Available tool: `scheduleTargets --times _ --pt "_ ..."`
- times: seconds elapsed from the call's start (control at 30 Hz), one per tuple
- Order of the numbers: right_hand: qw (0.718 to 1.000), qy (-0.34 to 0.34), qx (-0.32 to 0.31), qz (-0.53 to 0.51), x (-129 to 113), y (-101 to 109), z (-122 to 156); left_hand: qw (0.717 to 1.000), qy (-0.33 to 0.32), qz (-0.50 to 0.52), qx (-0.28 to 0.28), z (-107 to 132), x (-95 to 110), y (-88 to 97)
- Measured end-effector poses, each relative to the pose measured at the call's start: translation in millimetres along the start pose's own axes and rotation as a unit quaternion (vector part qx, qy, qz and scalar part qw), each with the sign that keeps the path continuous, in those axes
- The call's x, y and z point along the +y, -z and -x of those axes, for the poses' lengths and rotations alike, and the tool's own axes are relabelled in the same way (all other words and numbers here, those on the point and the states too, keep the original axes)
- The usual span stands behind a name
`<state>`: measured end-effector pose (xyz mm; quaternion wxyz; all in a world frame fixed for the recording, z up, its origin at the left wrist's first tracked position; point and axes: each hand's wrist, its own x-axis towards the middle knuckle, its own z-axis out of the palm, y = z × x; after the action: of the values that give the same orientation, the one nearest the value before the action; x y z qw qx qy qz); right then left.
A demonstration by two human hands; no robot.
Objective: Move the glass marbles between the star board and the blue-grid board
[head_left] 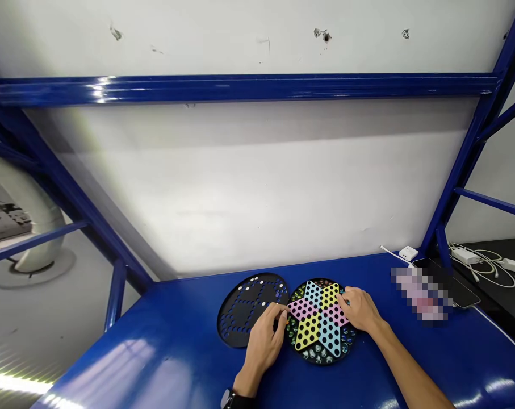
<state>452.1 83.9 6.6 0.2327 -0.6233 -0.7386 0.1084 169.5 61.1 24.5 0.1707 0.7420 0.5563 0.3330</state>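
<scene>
**Setting:** A blue steel frame [240, 88] crosses a scuffed white wall [257, 193], seen from the head-worn camera looking forward and down.

**Work surface:** A glossy blue tabletop [125, 369] runs across the lower part of the view, catching bright reflections.

**Main objects:** A star-patterned Chinese checkers board [319, 321] in yellow, pink and blue lies on the tabletop, right of center. A round black perforated disc [244, 309] lies just to its left, with their edges touching or nearly so, and the star board's rim overlapping cannot be confirmed.

**Marbles:** Glass marbles [346, 341] sit in the dark outer section of the star board.

**Left hand:** The left hand [263, 341] lies over the gap between the two boards. Its thumb and forefinger come close together at the star board's left edge; whether they pinch anything is too small to tell.

**Right hand:** The right hand [359, 309] rests at the star board's upper right edge, fingers gathered together; any held piece cannot be made out.

**Left wrist:** A black wristwatch [234, 399] sits at the bottom edge of the frame.

**Far right:** A black smartphone [457, 284], partly pixelated, lies on the tabletop near a white power adapter [408, 253]. White chargers [482, 261] lie on a dark surface beyond.
</scene>
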Motion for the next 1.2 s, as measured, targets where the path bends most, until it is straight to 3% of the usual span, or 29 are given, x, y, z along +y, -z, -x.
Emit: scheduleTargets --times 0.13,0.23,0.4,0.57,0.93,1.1,1.2 --pt "0.994 -0.014 0.083 -0.077 1 -1 1 0.998 -0.04 -0.027 0.051 0 5 -0.1" --pt "0.973 -0.023 0.144 -0.178 -8 -2 3 0.993 -0.091 -0.048 0.063 4 22 -7.9" --pt "0.951 0.014 0.082 -0.298 -30 -9 11 0.981 -0.189 -0.032 -0.031 6 67 -39.1" --pt "0.938 -0.012 0.07 -0.339 -31 -9 14 0.979 -0.193 -0.014 -0.06 -9 90 -60.3" --pt "0.952 0.006 0.078 -0.296 -29 -11 16 0.979 -0.197 -0.05 -0.014 -19 95 -67.3" --pt "0.942 0.017 0.035 -0.332 -31 -12 16 0.972 -0.211 -0.101 -0.009 -20 87 -68.6" --pt "0.933 0.002 0.048 -0.357 -33 -12 15 0.968 -0.219 -0.118 -0.024 -20 83 -70.4"
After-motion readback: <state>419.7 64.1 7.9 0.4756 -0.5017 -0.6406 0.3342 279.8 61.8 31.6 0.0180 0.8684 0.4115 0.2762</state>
